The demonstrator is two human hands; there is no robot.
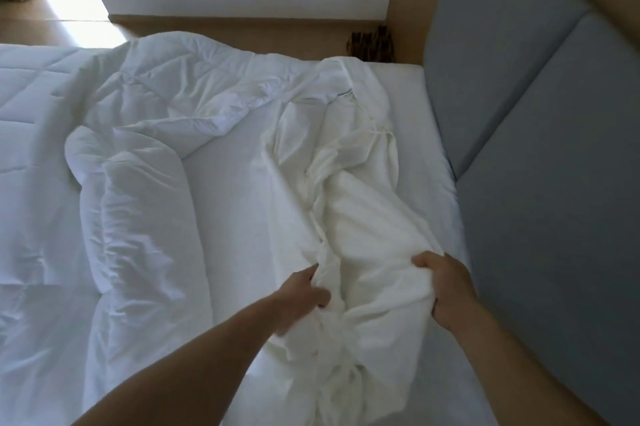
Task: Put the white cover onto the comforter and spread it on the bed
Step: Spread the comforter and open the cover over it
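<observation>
You are gripping the white cover (363,217) with both hands: your left hand (304,294) is bunching a fold in curled fingers, your right hand (446,287) is clutching the opposite side, a gathered hump lying between them. From your grip the thin, creased, cream-toned cloth is running straight away from you as one long rumpled strip. The comforter (138,200), puffy and quilted, is lying left of your grip, nearer your left hand, bare fitted sheet (228,217) between. A grey padded headboard (519,113) is standing to the right of your right hand.
</observation>
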